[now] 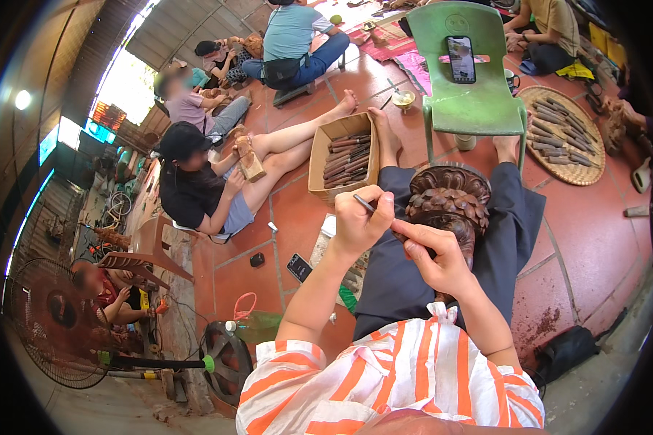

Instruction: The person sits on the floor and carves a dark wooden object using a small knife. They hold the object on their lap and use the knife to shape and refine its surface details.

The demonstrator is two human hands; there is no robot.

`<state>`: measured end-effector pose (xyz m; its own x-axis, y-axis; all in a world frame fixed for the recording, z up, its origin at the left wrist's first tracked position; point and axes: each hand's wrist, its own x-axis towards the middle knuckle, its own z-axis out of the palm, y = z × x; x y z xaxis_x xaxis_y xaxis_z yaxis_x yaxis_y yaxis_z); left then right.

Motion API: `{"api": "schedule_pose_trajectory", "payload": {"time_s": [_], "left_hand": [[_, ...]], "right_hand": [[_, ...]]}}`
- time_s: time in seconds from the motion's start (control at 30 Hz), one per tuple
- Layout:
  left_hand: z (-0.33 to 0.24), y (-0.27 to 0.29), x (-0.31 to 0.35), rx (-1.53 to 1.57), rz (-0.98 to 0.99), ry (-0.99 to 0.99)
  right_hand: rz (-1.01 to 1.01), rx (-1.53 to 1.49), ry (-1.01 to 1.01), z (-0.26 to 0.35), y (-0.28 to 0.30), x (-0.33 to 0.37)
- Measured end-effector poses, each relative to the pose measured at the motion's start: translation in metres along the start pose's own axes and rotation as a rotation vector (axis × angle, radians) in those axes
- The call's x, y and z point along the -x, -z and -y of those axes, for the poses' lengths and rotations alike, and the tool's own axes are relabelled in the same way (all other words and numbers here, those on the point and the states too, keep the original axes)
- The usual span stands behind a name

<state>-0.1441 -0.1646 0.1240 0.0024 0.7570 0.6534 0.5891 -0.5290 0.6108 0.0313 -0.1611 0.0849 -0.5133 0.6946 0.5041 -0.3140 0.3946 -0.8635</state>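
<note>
A carving chisel (363, 203), its thin dark shaft slanting, is gripped in my left hand (361, 225) above my left thigh. My right hand (439, 254) is closed around the chisel's other end, which the fingers mostly hide, and its index finger points toward my left hand. Between my thighs stands a dark brown wood carving (450, 203) with a scalloped rim and rows of leaf-like petals. Both hands are on the near left side of it; its lower part is hidden by my right hand and forearm.
Ahead sits a cardboard box (319, 170) of wooden-handled tools. A green chair (479, 101) bears a phone (461, 59); a woven tray (595, 163) of tools lies to its right. Another person (189, 177) holds a wood piece at left. A fan (58, 319) stands near left.
</note>
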Motion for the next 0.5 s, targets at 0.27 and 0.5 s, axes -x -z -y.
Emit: {"api": "schedule_pose_trajectory", "payload": {"time_s": [0.27,0.5], "left_hand": [[0.008,-0.013,0.004,-0.142,-0.203,-0.062],[0.002,-0.011,0.007,-0.109,-0.02,-0.11]], "right_hand": [[-0.113,-0.066,-0.109,-0.006,-0.017,-0.001],[-0.16,-0.34,-0.175,-0.016,-0.012,0.001]]}}
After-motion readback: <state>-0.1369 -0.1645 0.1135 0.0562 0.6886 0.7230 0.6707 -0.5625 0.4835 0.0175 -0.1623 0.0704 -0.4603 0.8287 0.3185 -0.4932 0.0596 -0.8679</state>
